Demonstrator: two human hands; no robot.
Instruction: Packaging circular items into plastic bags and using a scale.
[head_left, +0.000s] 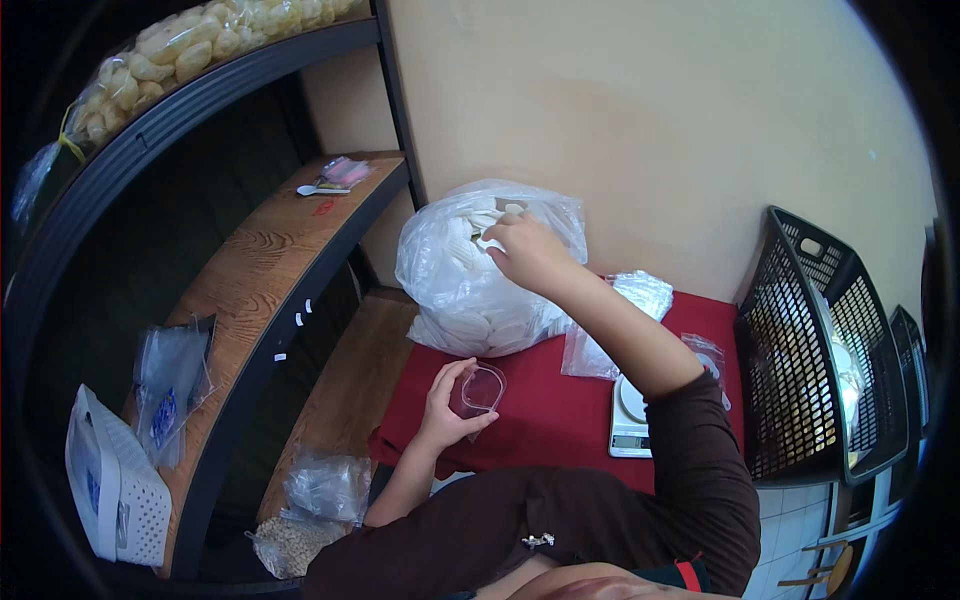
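Observation:
My left hand (442, 409) holds a small clear plastic bag (482, 390) by its rim, its mouth spread between thumb and fingers, above the red tablecloth (536, 420). At the opening of a large clear plastic bag (480, 300) full of white, flat, round pieces (465, 244) is my right hand (525, 244). Its thumb and fingers are bent near the pieces; whether they grip one is unclear. To the right lie flat clear plastic bags (637, 296). Partly behind my right arm stands a white digital kitchen scale (628, 442).
A black shelf unit (300, 330) with wooden boards stands left, bearing a white plastic spoon (322, 190), plastic bags (169, 390) and a white perforated basket (142, 517). At right is a black plastic crate (787, 375) with packed items. A bag of puffed snacks (187, 56) lies on top.

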